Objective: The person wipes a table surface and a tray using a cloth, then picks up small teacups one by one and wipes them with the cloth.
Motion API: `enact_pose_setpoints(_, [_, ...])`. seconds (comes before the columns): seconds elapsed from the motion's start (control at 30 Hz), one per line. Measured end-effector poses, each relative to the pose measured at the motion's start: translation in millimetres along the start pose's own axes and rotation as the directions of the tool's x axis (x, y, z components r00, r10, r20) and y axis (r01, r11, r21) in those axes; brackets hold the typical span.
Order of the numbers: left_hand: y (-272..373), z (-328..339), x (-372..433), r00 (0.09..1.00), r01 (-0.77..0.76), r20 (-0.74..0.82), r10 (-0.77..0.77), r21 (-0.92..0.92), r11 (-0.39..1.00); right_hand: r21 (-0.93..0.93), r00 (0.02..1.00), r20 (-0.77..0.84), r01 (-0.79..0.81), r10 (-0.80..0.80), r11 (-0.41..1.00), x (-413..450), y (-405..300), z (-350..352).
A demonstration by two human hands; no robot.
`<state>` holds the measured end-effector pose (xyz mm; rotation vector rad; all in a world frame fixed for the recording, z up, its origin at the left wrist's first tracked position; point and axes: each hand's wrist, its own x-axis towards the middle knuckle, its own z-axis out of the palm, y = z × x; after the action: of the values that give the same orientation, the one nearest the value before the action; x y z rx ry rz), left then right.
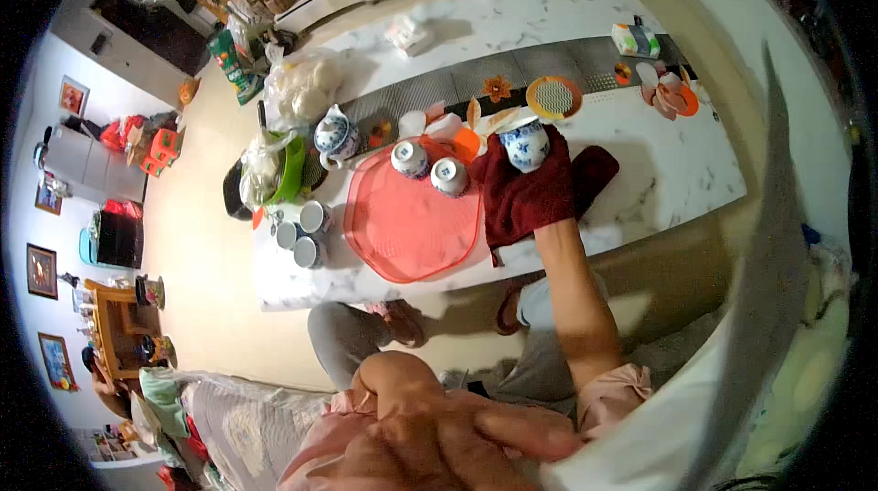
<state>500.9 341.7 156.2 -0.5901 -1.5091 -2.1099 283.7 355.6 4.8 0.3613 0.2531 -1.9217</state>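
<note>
My right hand is wrapped in a dark red cloth and holds a blue-and-white porcelain cup above the table. The cloth hides its fingers. Blurred bare skin fills the lower middle; it seems to be my left arm, and I cannot make out that hand's fingers. Left of the cloth lies a translucent red tray. Two cups stand upside down on it, one farther back than the other. Several upright cups are grouped left of the tray. A lidded blue-and-white teapot stands behind them.
The marble-patterned table bears a dark floral runner. At its left are a green basket with plastic bags and a larger filled bag. Farther back are a white packet and a tissue pack. Someone's legs show below the near edge.
</note>
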Motion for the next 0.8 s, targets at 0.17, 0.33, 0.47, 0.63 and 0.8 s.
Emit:
enact_pose_setpoints(0.17, [-12,70,-27,0.979,0.11,0.196,-0.055,-0.279,0.954,-0.07,0.992,0.122,0.042,-0.033,0.997,-2,1,5])
enact_pose_setpoints(0.33, [-20,93,-37,0.971,0.126,0.234,-0.04,-0.364,0.923,0.072,0.997,0.07,-0.041,0.036,0.997,23,-2,-21])
enact_pose_setpoints(0.47, [-19,105,-40,0.966,0.124,0.255,-0.031,-0.355,0.927,0.068,0.997,0.032,0.063,-0.066,0.996,13,-11,-19])
enact_pose_setpoints(0.63, [-30,110,-48,0.958,0.133,0.285,-0.028,-0.353,0.926,0.117,0.994,-0.007,0.107,-0.107,0.987,5,-15,-24])
enact_pose_setpoints(0.8, [-28,117,-50,0.968,0.12,0.248,-0.029,-0.357,0.926,-0.069,0.99,0.131,0.063,-0.053,0.996,33,-11,-52])
